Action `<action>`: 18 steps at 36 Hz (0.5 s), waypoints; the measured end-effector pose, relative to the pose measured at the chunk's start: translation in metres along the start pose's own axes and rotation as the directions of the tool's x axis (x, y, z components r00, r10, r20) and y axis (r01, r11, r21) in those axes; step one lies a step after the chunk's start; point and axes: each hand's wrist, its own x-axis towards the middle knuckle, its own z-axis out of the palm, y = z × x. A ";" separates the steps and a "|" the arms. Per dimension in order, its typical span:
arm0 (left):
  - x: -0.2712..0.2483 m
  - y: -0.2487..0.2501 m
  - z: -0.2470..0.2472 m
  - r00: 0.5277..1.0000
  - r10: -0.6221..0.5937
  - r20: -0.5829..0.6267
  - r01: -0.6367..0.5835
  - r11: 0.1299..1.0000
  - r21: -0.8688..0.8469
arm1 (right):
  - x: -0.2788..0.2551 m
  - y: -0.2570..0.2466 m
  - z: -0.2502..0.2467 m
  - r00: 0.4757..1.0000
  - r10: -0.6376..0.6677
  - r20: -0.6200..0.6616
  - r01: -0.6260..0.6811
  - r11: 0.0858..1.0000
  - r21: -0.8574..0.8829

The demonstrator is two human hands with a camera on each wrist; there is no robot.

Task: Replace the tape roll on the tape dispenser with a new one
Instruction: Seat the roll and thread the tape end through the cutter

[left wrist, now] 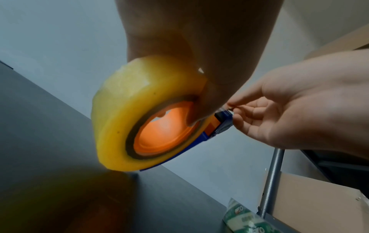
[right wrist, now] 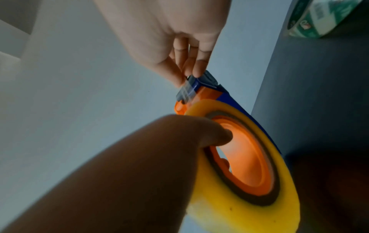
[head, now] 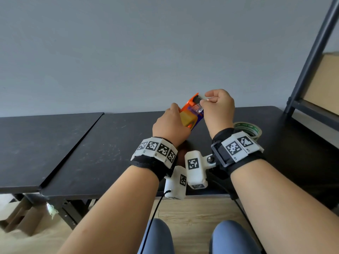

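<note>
A: Start at the left. What is there?

B: Two dark tables (head: 55, 147) pushed edge to edge under a plain grey wall (head: 146, 43), with cardboard boxes (head: 20, 217) on the wood floor beneath the left one.

A: And the left hand?

B: The left hand (head: 169, 125) is raised above the table and grips the tape dispenser (head: 191, 111), an orange and blue one, tilted with its front end up and away. Its thumb is hooked into the orange hub while the fingers wrap the other side. The yellow tape roll (left wrist: 119, 126) sits on that hub (the left wrist view shows it best, brown core ring and all).

A: The right hand, then?

B: The right hand (head: 218, 105) is at the dispenser's front end, fingers curled, thumb and forefinger pinching the clear tape strip (right wrist: 185, 91) that runs from the roll over the blade end. The strip looks blurred, so I cannot tell whether it is pulled taut.

A: Anything further right?

B: A second tape roll (head: 252, 130) with green and white print lies flat on the table, just beyond the right wrist. Past it stands a dark metal shelf (head: 311, 57) holding a cardboard box (head: 324, 83).
</note>
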 end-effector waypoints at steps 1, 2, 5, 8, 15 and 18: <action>0.001 -0.001 0.001 1.000 0.003 -0.007 -0.003 1.000 0.010 | -0.001 0.001 0.000 1.000 0.010 0.001 -0.010 1.000 0.005; 0.002 -0.001 0.001 1.000 0.007 -0.015 -0.007 1.000 0.022 | -0.001 0.002 0.000 1.000 0.013 0.005 -0.013 1.000 0.000; 0.003 -0.002 0.003 0.999 0.019 -0.040 -0.017 0.999 0.049 | -0.001 0.000 -0.001 1.000 -0.007 0.012 0.008 0.998 -0.058; 0.003 -0.002 0.004 0.998 0.037 -0.049 -0.034 0.997 0.066 | 0.000 -0.002 -0.001 1.000 -0.011 0.004 0.012 0.994 -0.106; 0.000 0.000 0.004 0.997 0.069 -0.027 -0.065 0.992 0.105 | 0.002 -0.003 -0.003 1.000 -0.012 0.007 0.013 0.989 -0.144; -0.002 0.002 0.004 0.997 0.081 -0.007 -0.080 0.990 0.119 | 0.004 -0.002 -0.003 1.000 0.010 0.006 -0.009 0.988 -0.154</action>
